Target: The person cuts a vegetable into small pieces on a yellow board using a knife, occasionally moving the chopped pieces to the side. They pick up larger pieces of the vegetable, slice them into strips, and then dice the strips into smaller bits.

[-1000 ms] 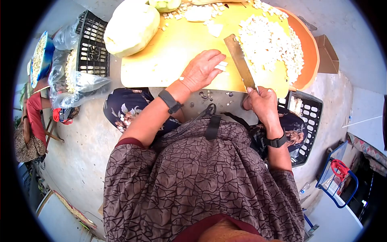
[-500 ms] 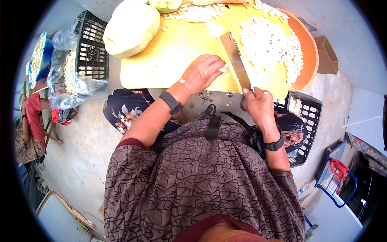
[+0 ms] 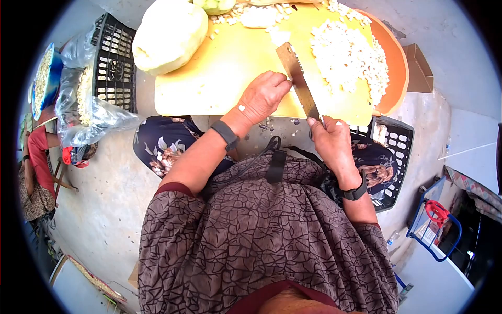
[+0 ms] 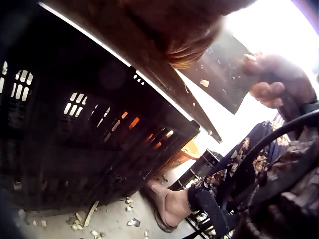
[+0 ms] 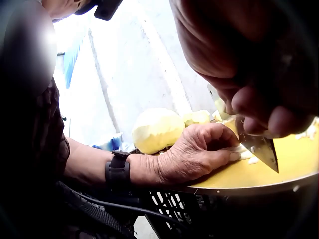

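Note:
My left hand [image 3: 261, 97] rests at the near part of a yellow cutting board [image 3: 225, 68], fingers curled. In the right wrist view its thumb and fingers pinch small white vegetable strips [image 5: 245, 153]. My right hand [image 3: 333, 141] grips a broad knife [image 3: 297, 77] by its handle, the blade angled up and left across the board. That blade stands right at the left fingertips and hides most of the strips in the head view. A large peeled pale gourd [image 3: 170, 39] sits at the board's left, and a heap of white dice [image 3: 345, 55] covers its right side.
An orange basin [image 3: 398, 78] stands right of the board, above a black crate [image 3: 400, 141]. Another black crate [image 3: 115, 63] and a plastic bag [image 3: 78, 125] are at the left. Further left, another person in red [image 3: 41, 157] is partly visible.
The knife has moved left, its blade now right at my left fingertips. My right hand has shifted slightly left and down. My left hand has dropped a little, its fingers more curled.

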`<action>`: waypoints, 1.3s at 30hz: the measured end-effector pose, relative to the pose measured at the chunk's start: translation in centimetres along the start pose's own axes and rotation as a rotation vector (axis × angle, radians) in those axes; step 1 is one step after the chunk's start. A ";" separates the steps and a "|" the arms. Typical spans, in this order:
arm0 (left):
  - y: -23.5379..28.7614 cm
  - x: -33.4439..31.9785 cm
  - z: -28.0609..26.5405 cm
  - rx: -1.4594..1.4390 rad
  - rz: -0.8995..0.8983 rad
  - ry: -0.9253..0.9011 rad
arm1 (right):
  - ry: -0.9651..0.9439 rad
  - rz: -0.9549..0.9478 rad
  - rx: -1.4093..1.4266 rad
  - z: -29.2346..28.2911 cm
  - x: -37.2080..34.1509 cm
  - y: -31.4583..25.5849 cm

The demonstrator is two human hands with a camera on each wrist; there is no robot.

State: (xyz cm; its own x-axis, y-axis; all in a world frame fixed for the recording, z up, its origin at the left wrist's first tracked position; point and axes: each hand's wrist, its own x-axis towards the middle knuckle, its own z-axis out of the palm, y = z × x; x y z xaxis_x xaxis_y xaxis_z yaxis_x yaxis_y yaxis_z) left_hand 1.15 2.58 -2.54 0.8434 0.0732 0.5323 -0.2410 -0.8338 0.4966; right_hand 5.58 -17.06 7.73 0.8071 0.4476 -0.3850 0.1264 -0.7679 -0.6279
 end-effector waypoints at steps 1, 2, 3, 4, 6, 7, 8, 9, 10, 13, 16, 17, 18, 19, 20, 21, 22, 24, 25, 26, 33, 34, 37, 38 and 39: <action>0.0 0.0 0.0 0.004 0.000 0.000 | 0.004 -0.007 -0.027 0.1 0.0 0.1; 0.0 -0.1 0.1 0.010 0.000 0.006 | 0.008 -0.014 -0.053 0.2 0.0 0.1; 0.0 -0.2 0.1 0.015 0.001 0.012 | 0.013 -0.021 -0.080 0.3 0.0 0.2; 0.1 -0.2 0.2 0.021 0.001 0.017 | 0.002 -0.016 -0.082 0.3 -0.1 0.0; 0.1 -0.3 0.2 0.022 -0.007 0.010 | -0.022 -0.008 -0.086 0.2 -0.2 -0.5; 0.1 -0.3 0.0 0.022 -0.011 0.006 | -0.015 -0.021 -0.112 0.2 -0.2 -0.8; 0.1 -0.3 0.1 0.027 -0.010 -0.004 | -0.007 -0.031 -0.138 0.2 -0.1 -1.1; 0.1 -0.3 0.1 0.032 -0.008 -0.014 | 0.002 -0.040 -0.165 0.2 -0.1 -1.3; 0.0 -0.3 0.2 0.037 -0.006 -0.023 | 0.004 -0.077 -0.231 0.3 0.0 -1.5; -0.1 -0.2 0.3 0.020 -0.003 -0.028 | -0.001 -0.166 -0.373 0.6 0.6 -1.6; -0.1 -0.2 0.3 0.011 0.005 -0.006 | -0.012 -0.190 -0.401 1.4 1.9 -1.4; -0.1 -0.2 0.1 0.008 0.003 -0.007 | -0.012 -0.182 -0.405 1.7 2.2 -1.7; 0.0 -0.2 0.0 0.007 0.002 -0.008 | -0.011 -0.175 -0.409 1.9 2.3 -1.8; 0.0 -0.3 -0.1 0.007 0.001 -0.007 | 0.002 -0.153 -0.382 2.1 2.4 -1.8; 0.0 -0.3 -0.3 -0.017 -0.015 -0.018 | 0.015 -0.132 -0.357 2.3 2.4 -1.7; 0.0 -0.1 -0.2 -0.041 -0.031 -0.031 | 0.027 -0.111 -0.330 2.3 2.6 -1.2; 0.0 0.0 -0.4 -0.066 -0.045 -0.041 | 0.042 -0.091 -0.236 2.5 2.8 -0.5; -0.1 -0.3 -0.8 -0.125 -0.051 -0.010 | 0.065 -0.062 -0.097 2.6 2.9 0.6; -0.2 -0.5 -1.0 -0.153 -0.057 0.004 | 0.075 -0.052 -0.052 2.5 2.8 0.6; -0.2 -0.6 -1.1 -0.155 -0.059 0.005 | 0.082 -0.049 -0.054 2.4 2.5 0.6; -0.1 -0.7 -0.8 -0.122 -0.038 0.022 | 0.106 -0.093 -0.194 0.6 0.0 -2.3; -0.1 -0.7 -0.7 -0.121 -0.042 0.020 | 0.090 -0.085 -0.177 0.7 0.0 -2.0; -0.2 -0.7 -0.5 -0.114 -0.040 0.033 | 0.048 -0.070 -0.161 1.2 0.1 -1.4; -0.2 -0.8 -0.5 -0.105 -0.032 0.040 | 0.039 -0.069 -0.180 1.3 -0.1 -1.7; -0.2 -0.8 -0.4 -0.096 -0.026 0.046 | 0.029 -0.069 -0.199 1.4 -0.2 -1.9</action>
State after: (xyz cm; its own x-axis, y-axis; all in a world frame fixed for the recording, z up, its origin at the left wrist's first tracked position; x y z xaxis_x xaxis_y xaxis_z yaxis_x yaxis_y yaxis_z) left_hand 0.34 2.87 -2.80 0.8275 0.1212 0.5483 -0.2659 -0.7754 0.5728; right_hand 4.41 -15.05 8.04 0.8082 0.4913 -0.3247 0.2912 -0.8127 -0.5047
